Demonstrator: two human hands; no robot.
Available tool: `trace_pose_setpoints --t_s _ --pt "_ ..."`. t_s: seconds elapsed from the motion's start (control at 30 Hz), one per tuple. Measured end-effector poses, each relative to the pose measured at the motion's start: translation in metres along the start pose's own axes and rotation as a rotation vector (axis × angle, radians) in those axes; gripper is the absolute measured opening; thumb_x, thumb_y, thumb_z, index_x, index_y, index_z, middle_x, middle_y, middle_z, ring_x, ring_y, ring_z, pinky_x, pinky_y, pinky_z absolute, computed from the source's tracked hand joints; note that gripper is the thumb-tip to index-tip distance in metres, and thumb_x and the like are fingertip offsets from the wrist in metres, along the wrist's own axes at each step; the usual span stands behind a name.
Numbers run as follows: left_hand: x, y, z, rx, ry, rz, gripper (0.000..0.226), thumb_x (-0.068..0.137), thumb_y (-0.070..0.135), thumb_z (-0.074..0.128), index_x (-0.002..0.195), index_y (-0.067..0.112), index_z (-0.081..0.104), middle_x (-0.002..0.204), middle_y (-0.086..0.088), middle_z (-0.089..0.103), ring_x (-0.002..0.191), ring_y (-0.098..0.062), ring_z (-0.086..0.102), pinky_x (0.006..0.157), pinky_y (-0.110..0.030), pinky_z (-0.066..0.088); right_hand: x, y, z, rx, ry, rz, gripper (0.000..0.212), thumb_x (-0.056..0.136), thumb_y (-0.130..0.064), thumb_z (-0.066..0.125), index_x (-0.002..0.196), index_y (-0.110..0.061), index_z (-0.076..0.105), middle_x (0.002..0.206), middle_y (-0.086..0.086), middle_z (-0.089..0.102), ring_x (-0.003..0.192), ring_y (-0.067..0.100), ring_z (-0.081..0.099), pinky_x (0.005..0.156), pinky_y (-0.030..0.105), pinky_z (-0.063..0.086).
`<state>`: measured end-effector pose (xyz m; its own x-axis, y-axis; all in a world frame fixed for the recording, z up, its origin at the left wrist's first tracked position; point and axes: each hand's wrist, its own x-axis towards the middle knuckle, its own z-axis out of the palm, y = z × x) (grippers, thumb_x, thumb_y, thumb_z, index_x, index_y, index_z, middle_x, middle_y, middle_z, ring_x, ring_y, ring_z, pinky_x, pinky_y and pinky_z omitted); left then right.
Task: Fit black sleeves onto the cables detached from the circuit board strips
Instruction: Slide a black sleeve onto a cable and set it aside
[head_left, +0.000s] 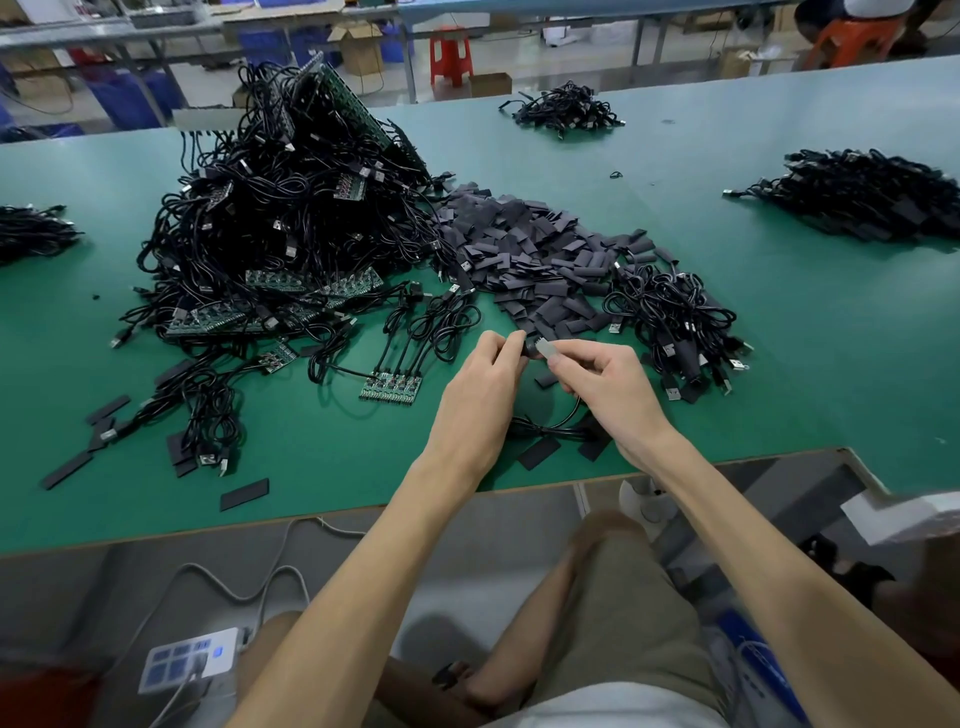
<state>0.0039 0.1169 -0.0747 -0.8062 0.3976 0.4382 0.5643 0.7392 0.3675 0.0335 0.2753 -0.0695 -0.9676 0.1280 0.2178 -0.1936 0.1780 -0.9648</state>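
With left hand (483, 374) knuckles-up above the green table (779, 322), pinching a black sleeve (529, 347); with right hand (605, 382), fingers curled, gripping the cable (548, 427) by its plug (546, 349), near the sleeve pile (540, 260).

No readable text, labels or numbers anywhere.

**Even overhead light, bent edges**

Soft, bright light falls from above. The green desk (779, 312) is evenly lit, with only faint, short shadows under the cable heap (270, 218). A pale sheen lies on the desk's far right part and on the floor (545, 73) beyond. The desk's edges bow with wide-angle distortion. The centre is sharp; the lower right corner — right forearm (779, 597) and white block (904, 514) — is smeared with blur.
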Motion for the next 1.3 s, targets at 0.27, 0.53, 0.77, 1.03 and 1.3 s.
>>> trace_pose_setpoints --t_s 0.27,0.53,0.77,1.03,1.3 --pt "-0.003 -0.002 -0.003 -0.034 -0.006 0.019 0.039 0.094 0.0 0.057 0.129 0.015 0.049 0.113 -0.001 0.044 0.103 -0.023 0.054 0.075 -0.041 0.052 0.0 -0.001 0.0 -0.027 -0.021 0.003 0.019 0.098 -0.034 0.067 0.093 -0.047 0.079 0.086 0.019 0.07 0.072 0.01 0.052 0.071 0.027 0.043" --pt "-0.004 -0.003 -0.005 -0.047 0.021 0.029 0.065 0.082 -0.015 0.05 0.143 0.01 0.048 0.136 -0.006 0.044 0.11 -0.026 0.057 0.078 -0.034 0.05 0.001 0.004 0.0 -0.062 -0.074 0.0 0.023 0.098 -0.032 0.065 0.093 -0.051 0.078 0.091 0.022 0.069 0.077 0.013 0.052 0.075 0.033 0.041" --pt "-0.003 -0.006 -0.001 -0.074 -0.006 0.107 0.068 0.082 -0.018 0.051 0.143 0.012 0.05 0.14 -0.003 0.045 0.115 -0.022 0.055 0.086 -0.024 0.044 0.002 0.01 -0.002 -0.134 -0.103 0.002 0.018 0.101 -0.021 0.06 0.089 -0.022 0.073 0.064 -0.005 0.059 0.063 0.01 0.047 0.065 0.033 0.041" --pt "0.002 -0.006 -0.005 -0.339 0.069 0.014 0.028 0.099 0.002 0.058 0.124 0.008 0.067 0.111 0.002 0.058 0.086 -0.013 0.061 0.084 -0.029 0.051 0.003 0.009 -0.003 0.063 -0.025 0.057 0.017 0.104 -0.024 0.06 0.102 -0.007 0.062 0.077 0.011 0.075 0.06 0.019 0.06 0.059 0.025 0.046" --pt "0.004 -0.008 -0.015 -0.621 0.012 -0.099 0.018 0.097 0.01 0.066 0.113 0.01 0.074 0.091 -0.001 0.063 0.071 -0.013 0.063 0.072 -0.021 0.048 0.005 0.013 -0.006 0.084 0.059 0.048 0.019 0.098 -0.024 0.069 0.092 -0.006 0.071 0.073 0.005 0.074 0.063 0.01 0.059 0.058 0.02 0.046"
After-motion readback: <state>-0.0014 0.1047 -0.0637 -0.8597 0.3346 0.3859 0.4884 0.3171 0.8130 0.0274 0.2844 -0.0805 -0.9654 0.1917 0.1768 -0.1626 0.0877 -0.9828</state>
